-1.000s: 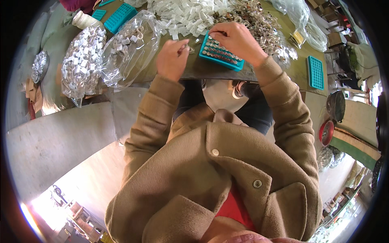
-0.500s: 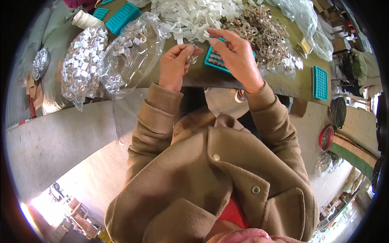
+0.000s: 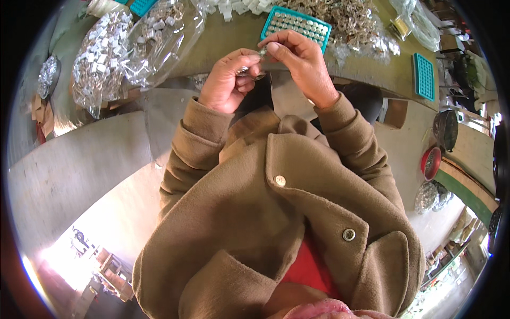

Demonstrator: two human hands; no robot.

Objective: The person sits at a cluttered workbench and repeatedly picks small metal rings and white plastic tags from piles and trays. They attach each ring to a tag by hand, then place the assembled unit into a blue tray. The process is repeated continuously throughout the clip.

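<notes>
My left hand (image 3: 227,81) is closed around a few small shiny, clear pieces (image 3: 258,76) that stick out past its fingers. Thumb and forefinger of my right hand (image 3: 304,63) pinch a tiny piece (image 3: 263,52) right at the left fingertips; its kind is too small to make out. Just beyond the right hand lies a teal tray (image 3: 327,38), its rows filled with small round silvery pieces. Part of its near edge is hidden by that hand.
A heap of clear and brownish small pieces (image 3: 353,24) lies behind the tray, with white tags (image 3: 241,5) at the far edge. Clear bags of white-tagged pieces (image 3: 101,58) stand left. Another teal tray (image 3: 423,76) sits at the table's right end.
My right hand has come left and down from over the tray to meet my left hand, uncovering the tray's filled rows. The view has shifted, so the table sits higher in it.
</notes>
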